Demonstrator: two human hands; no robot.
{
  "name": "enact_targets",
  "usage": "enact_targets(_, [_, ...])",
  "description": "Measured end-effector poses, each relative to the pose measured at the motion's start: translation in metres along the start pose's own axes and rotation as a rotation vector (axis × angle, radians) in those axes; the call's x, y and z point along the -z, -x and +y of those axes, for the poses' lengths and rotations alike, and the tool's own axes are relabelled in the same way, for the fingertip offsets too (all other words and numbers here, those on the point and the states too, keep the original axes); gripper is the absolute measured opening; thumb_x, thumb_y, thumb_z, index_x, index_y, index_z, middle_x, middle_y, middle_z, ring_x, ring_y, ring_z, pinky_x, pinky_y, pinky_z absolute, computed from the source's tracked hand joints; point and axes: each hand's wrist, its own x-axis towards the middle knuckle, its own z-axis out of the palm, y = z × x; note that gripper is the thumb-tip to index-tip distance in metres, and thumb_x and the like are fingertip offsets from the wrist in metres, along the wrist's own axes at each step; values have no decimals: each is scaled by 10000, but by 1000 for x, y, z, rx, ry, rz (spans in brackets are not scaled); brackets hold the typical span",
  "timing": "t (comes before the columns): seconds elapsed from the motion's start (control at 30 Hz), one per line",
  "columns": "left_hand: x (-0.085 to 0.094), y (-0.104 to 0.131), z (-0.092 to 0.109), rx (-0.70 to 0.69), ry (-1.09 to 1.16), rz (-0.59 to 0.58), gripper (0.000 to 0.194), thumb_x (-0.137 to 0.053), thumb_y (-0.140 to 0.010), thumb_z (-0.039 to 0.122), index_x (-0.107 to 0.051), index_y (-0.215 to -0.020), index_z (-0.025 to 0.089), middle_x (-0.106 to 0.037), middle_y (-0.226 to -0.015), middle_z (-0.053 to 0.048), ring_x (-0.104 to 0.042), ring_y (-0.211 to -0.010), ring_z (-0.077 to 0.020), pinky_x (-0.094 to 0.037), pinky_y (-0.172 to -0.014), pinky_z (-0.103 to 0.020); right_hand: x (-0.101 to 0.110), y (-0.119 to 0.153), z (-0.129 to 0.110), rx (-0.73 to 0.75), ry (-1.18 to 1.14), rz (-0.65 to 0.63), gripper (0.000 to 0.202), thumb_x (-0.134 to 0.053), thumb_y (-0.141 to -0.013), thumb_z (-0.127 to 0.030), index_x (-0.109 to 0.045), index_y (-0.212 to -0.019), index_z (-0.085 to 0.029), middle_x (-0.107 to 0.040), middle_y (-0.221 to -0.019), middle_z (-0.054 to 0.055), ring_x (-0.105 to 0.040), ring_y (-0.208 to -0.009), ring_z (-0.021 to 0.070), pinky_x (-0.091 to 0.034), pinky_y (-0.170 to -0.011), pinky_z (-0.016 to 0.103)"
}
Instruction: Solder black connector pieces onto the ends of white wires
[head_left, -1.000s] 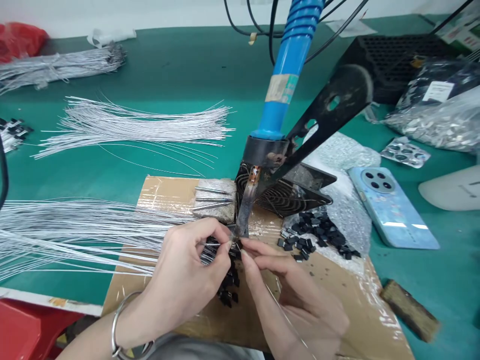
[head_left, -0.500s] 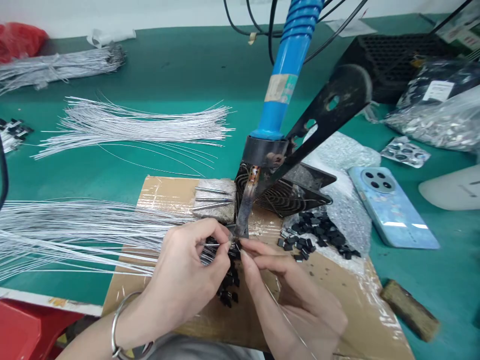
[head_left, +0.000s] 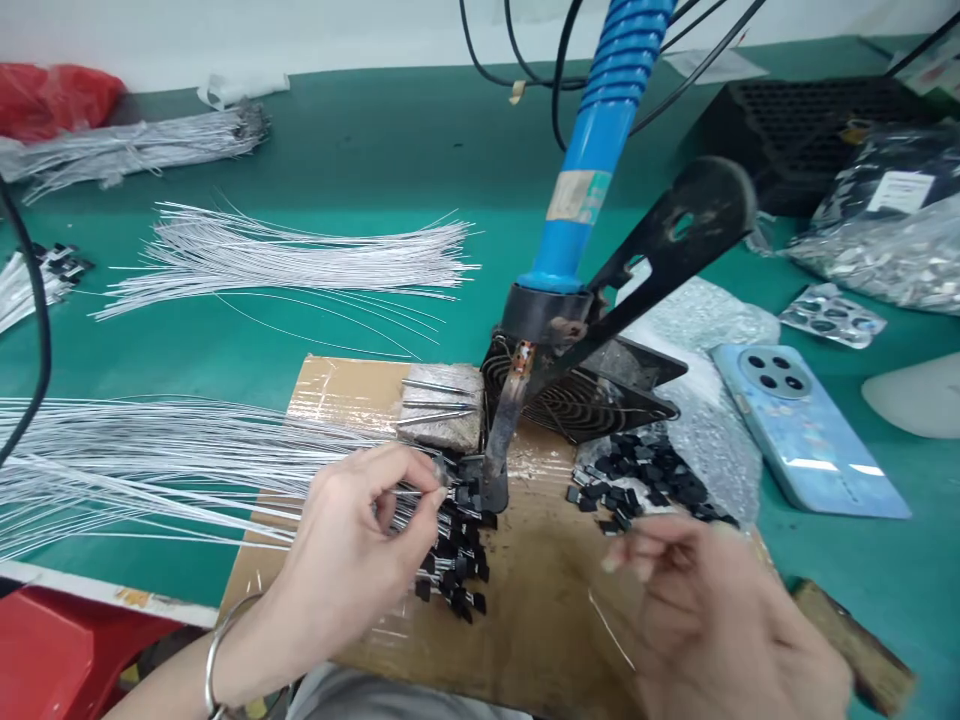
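My left hand (head_left: 367, 540) is closed, thumb and forefinger pinching a white wire (head_left: 405, 491) just left of the hot tool's flat metal tip (head_left: 501, 440). Below those fingers lie several wire ends with small black connectors (head_left: 457, 565) on them. My right hand (head_left: 727, 620), smeared by motion, is over the right side of the cardboard, close to a loose pile of small black pieces (head_left: 652, 465). Its fingers are curled, and a thin solder wire (head_left: 613, 632) sticks out from it to the left. The blue-handled tool (head_left: 566, 225) slants down in its black metal bracket (head_left: 667, 250).
Long white wires (head_left: 150, 450) stretch leftward, with another bundle (head_left: 300, 250) behind. A grey block with metal rods (head_left: 442, 405) and a black fan (head_left: 577, 400) stand by the tool. Right are a blue phone (head_left: 817, 430) and a brownish block (head_left: 855, 645). Cardboard (head_left: 540, 620) covers the front.
My right hand has moved away from the tool tip, to the right towards the black pieces. My left hand keeps its pinch beside the tip. The view has shifted slightly.
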Motion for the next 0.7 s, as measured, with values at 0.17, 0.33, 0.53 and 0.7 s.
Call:
enact_targets(0.17, [18,11,-9,-234,-165,114,146,-664,-900,108,-744,-957,217,-714,-1053,-42,-646,-986,-192,-484,-877,-335,47,-40,22,-199,-115,96,467,-629,-817,-625,-833,-818,-205,-729,-965,184,-668,-839,256,-499,-860,475])
enact_targets(0.33, [43,-23,-31,-499,-590,227,212,-581,-951,85,-706,-1114,137,-702,-1135,-131,-606,-1001,-264,-479,-900,-428,62,-54,39,-167,-100,130,506,-720,-691,-723,-804,-695,-223,-663,-772,136,-607,-698,231,-467,-750,457])
enact_targets(0.53, [59,-119,-75,-630,-995,-27,402,-381,-963,-19,-629,-1274,39,-601,-1352,-263,-574,-1099,-352,-449,-867,-466,46,-51,34,-325,-96,203,437,-646,-652,-623,-766,-626,-204,-706,-749,85,-624,-646,184,-519,-658,327])
enact_targets(0.7, [53,-157,-88,-663,-890,-153,244,-435,-973,46,-670,-930,100,-688,-1067,-208,-588,-1047,-321,-416,-932,-447,48,-54,35,-363,-73,235,415,-537,-738,-525,-756,-605,-199,-709,-708,61,-630,-598,142,-543,-588,236])
